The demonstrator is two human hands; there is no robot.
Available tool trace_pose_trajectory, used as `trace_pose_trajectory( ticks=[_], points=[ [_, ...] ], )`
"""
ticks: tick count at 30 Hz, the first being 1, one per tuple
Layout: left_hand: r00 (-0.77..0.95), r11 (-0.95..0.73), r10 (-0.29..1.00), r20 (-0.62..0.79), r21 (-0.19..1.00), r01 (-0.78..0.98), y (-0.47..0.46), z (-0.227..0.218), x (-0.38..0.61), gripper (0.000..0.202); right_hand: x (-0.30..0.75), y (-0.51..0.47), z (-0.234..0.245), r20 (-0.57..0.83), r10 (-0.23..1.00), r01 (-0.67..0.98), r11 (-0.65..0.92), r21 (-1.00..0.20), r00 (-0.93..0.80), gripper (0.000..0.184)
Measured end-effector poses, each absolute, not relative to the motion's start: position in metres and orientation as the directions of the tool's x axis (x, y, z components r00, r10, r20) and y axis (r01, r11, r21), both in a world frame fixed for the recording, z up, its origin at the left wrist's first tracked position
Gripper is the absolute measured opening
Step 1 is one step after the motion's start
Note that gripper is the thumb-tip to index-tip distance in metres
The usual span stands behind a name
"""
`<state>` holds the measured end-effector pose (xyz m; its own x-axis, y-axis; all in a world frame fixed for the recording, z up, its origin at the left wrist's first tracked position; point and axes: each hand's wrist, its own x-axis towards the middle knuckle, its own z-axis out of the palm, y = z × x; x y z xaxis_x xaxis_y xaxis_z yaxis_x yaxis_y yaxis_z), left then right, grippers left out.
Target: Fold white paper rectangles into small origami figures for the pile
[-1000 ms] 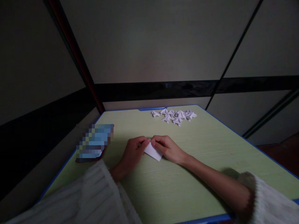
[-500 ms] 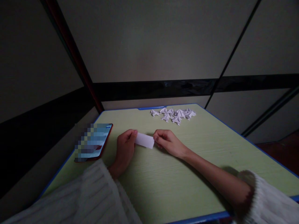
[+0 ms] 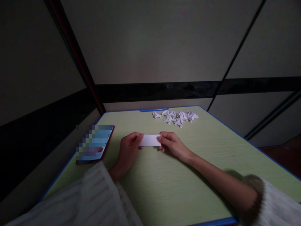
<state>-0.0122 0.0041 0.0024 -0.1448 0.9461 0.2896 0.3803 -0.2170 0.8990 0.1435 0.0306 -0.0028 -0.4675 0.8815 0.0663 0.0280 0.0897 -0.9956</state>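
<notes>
White paper [image 3: 150, 140], pinched by left hand [image 3: 130, 148] and right hand [image 3: 173, 145] — best kept taut, parallel to tabletop's far edge [image 3: 154, 110].

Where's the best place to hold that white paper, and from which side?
Probably the short ends of the paper, coming from left and right: it stretches longest sideways, and the left hand and right hand pinch those ends, leaving its middle uncovered.
</notes>
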Motion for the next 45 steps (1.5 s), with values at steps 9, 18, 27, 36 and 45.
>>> trace_pose_trajectory(
  ticks=[9, 18, 27, 36, 45],
  points=[
    [0.218, -0.574, 0.791, 0.572, 0.570, 0.587, -0.001, -0.007, -0.011, 0.022, 0.147, 0.039, -0.008, 0.073, 0.904, -0.150, 0.009, -0.989, -0.421, 0.017],
    [0.077, -0.294, 0.955, 0.287, 0.880, 0.372, 0.000, -0.004, -0.007, 0.018, 0.146, 0.032, 0.000, 0.125, 0.849, -0.064, 0.107, -0.992, -0.514, 0.026],
    [0.087, -0.191, 0.981, 0.175, 0.949, 0.249, 0.001, -0.002, -0.007, 0.019, 0.145, 0.035, -0.005, 0.151, 0.829, -0.023, 0.164, -0.986, -0.538, 0.025],
    [0.057, -0.146, 0.988, 0.141, 0.984, 0.104, 0.005, -0.005, -0.009, 0.020, 0.146, 0.034, -0.004, 0.119, 0.864, -0.005, 0.134, -0.991, -0.490, 0.014],
    [0.041, -0.099, 0.995, 0.096, 0.991, 0.088, 0.004, 0.000, -0.007, 0.019, 0.147, 0.035, -0.004, 0.084, 0.900, 0.110, 0.145, -0.983, -0.427, 0.013]
  ],
)
